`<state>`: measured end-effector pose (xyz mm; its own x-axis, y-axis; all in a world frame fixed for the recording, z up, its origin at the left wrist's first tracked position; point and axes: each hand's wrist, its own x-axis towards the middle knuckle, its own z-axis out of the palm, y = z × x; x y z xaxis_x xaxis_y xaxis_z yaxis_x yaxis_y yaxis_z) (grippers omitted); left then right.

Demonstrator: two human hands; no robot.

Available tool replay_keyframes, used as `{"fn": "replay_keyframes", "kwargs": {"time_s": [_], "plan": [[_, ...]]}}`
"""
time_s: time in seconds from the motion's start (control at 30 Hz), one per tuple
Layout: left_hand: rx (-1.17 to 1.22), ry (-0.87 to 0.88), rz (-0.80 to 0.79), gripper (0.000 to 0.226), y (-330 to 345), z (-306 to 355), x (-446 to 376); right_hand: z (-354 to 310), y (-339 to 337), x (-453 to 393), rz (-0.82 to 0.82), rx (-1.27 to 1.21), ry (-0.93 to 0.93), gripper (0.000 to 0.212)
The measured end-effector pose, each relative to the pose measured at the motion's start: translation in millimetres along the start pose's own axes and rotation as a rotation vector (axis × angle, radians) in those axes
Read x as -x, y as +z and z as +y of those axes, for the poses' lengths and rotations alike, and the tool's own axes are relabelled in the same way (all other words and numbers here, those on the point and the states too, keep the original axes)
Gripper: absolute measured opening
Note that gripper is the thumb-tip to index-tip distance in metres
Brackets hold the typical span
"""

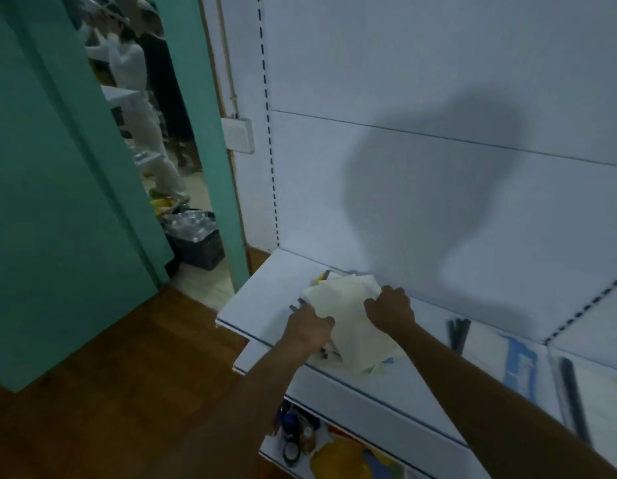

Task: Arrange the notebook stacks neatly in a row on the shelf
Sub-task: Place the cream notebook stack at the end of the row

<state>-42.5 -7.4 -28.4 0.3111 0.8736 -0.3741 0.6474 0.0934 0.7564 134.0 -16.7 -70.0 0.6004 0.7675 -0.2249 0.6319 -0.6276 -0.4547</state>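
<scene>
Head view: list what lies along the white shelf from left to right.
Left hand → cream notebook stack → right hand → dark pens → blue-printed notebook → long dark strip at the far right.

A teal partition (58,167) stands at the left over a brown wooden floor (127,375). Through the gap beside it, a black crate of clear plastic bottles (196,240) sits on the floor, with people in pale clothes (141,98) behind. A white wall switch box (238,134) hangs just beside the teal door frame.
</scene>
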Motion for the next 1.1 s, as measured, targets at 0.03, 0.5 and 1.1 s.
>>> {"fn": "replay_keyframes", "kwargs": {"time_s": [0.03,0.5,1.1], "plan": [[0.017,-0.006,-0.033,0.041,3,1,-7,6,0,1,-0.016,0.001,0.058,0.048],[0.200,-0.078,-0.264,0.031,13,-5,-51,19,23,47,0.038,-0.210,0.285,0.057],[0.007,0.651,-0.489,0.032,176,76,133,183,-88,265,0.582,-0.600,0.718,0.039]]}}
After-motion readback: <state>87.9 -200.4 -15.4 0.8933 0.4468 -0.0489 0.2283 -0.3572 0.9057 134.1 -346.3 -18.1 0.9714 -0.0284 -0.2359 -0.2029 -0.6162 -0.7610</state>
